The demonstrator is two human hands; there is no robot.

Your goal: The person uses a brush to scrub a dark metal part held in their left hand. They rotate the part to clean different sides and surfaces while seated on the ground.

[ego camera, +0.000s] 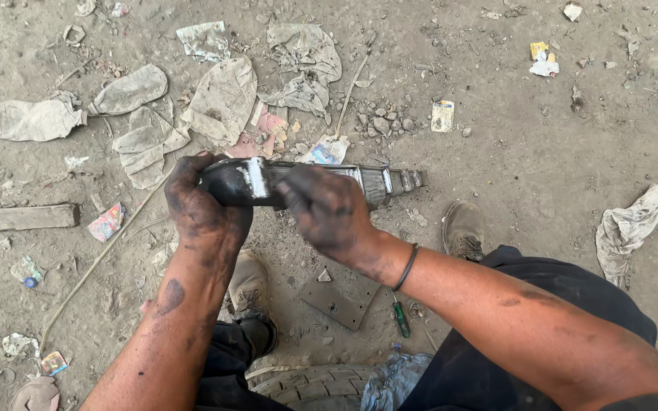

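**Head view: two greasy hands on a long metal part**

Holding a long metal part (310, 183) level above the dirt ground (542, 152). Left hand (203, 209) wrapping its grip tight around the dark, rounded end. Right hand (329, 213) clamping its grip over the middle, with the ribbed silvery end sticking out just beyond. Lying below the right grip: a flat metal plate (342, 298) and a green-handled screwdriver (400, 318). Scattered beyond the left grip: dusty rags (222, 99). Resting near both wrists: a tyre (310, 384).
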